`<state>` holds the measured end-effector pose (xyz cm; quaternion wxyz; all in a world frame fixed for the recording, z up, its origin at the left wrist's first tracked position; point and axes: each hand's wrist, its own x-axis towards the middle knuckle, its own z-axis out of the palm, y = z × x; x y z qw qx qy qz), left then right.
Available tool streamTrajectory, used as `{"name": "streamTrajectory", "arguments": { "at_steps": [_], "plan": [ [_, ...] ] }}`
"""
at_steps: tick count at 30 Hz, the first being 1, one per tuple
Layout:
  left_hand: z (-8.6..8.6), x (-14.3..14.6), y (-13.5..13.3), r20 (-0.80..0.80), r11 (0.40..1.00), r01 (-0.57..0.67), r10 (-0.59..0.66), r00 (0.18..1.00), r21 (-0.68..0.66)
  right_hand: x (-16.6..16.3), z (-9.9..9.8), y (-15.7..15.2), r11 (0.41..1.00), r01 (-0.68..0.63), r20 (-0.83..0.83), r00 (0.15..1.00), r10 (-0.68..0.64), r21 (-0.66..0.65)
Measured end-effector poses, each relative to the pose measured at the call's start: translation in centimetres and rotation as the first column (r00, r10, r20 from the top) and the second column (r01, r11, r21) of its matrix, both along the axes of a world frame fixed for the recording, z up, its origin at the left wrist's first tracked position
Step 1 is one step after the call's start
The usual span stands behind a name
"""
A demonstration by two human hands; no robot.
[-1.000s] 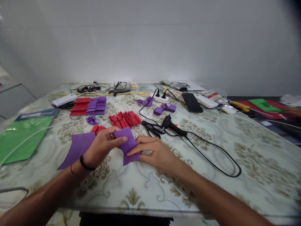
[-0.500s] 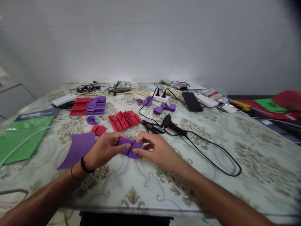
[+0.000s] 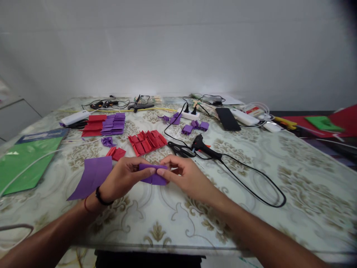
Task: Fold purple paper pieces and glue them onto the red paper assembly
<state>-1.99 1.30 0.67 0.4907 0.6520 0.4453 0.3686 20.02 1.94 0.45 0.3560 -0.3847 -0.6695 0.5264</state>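
Between both hands is a small folded piece of purple paper point(image 3: 153, 179) with a slit down its middle. My left hand point(image 3: 126, 176) pinches its left part, thumb on top. My right hand point(image 3: 182, 173) grips the right part, its thumb close to the left thumb. Beside my left wrist lies a flat purple sheet point(image 3: 93, 173). Just beyond the hands are a red pleated paper piece point(image 3: 146, 143) and a smaller red folded piece point(image 3: 115, 153). Scissors point(image 3: 181, 149) and a black glue gun point(image 3: 208, 147) rest past my right hand.
A green packet point(image 3: 30, 160) lies left. Red and purple pleated papers point(image 3: 103, 124) and small purple folded pieces point(image 3: 195, 127) sit farther back. A power strip point(image 3: 188, 114), phone point(image 3: 228, 119) and cables spread across the rear. The glue gun's cord point(image 3: 267, 176) loops right.
Both hands have shifted the folded purple paper slightly; its two halves now line up more evenly and the thumbs are closer together. At the far right, the red material has moved.
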Motion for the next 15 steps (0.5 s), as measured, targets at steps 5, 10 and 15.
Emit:
{"name": "streamTrajectory", "arguments": {
  "at_steps": [5,10,15],
  "plan": [
    [0.5,0.0,-0.2,-0.159,0.993,0.095,-0.084,0.984,0.064,0.3,0.0,0.1,1.0,0.018,0.048,0.999,-0.018,-0.001],
    [1.0,0.4,-0.8,-0.311,0.973,0.222,-0.19,0.931,0.069,0.4,-0.1,0.2,0.997,-0.027,0.133,0.991,0.017,0.075],
    [1.3,0.5,-1.0,-0.157,0.973,0.229,-0.229,0.961,-0.019,0.3,0.0,0.0,0.994,-0.047,0.083,0.996,0.039,0.101]
  ]
}}
